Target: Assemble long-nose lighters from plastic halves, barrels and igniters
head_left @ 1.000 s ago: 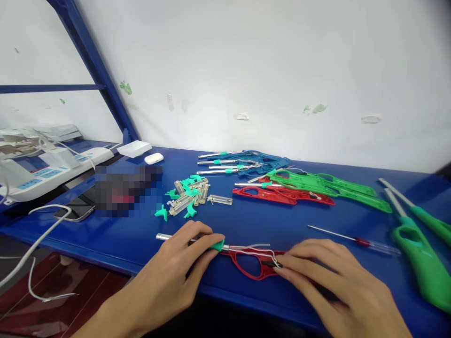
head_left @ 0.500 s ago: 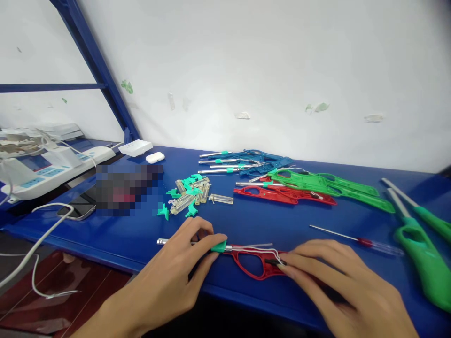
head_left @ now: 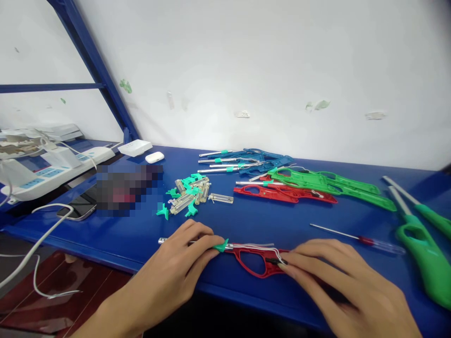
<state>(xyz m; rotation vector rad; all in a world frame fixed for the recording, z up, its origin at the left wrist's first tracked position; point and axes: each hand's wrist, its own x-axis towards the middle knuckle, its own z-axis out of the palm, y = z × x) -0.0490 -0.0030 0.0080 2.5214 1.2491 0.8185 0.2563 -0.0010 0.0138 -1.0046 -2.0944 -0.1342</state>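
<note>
A red plastic shell (head_left: pixel 251 270) with an oval opening lies near the table's front edge. My left hand (head_left: pixel 179 267) is closed, thumb and forefinger pinching a teal clip (head_left: pixel 221 245) on the metal tube (head_left: pixel 162 240) at the shell's left end. Thin white wires (head_left: pixel 276 252) run along the shell's top to a small black part (head_left: pixel 273 261). My right hand (head_left: pixel 341 277) pinches the right end of this black part over the shell, its fingertips beside the wires. The shell's right end is hidden under that hand.
Behind lie a pile of teal pieces and clear small tanks (head_left: pixel 183 203), blue shells (head_left: pixel 268 162), red shells (head_left: pixel 268 193) and green shells (head_left: pixel 338 185). At right are a screwdriver (head_left: pixel 364 241) and green lighters (head_left: pixel 423 256); at left, a phone (head_left: pixel 79 206) and power strip (head_left: pixel 45 176).
The teal clip has turned on the tube between my left fingers, its pointed edge now showing upward. My right hand has barely moved.
</note>
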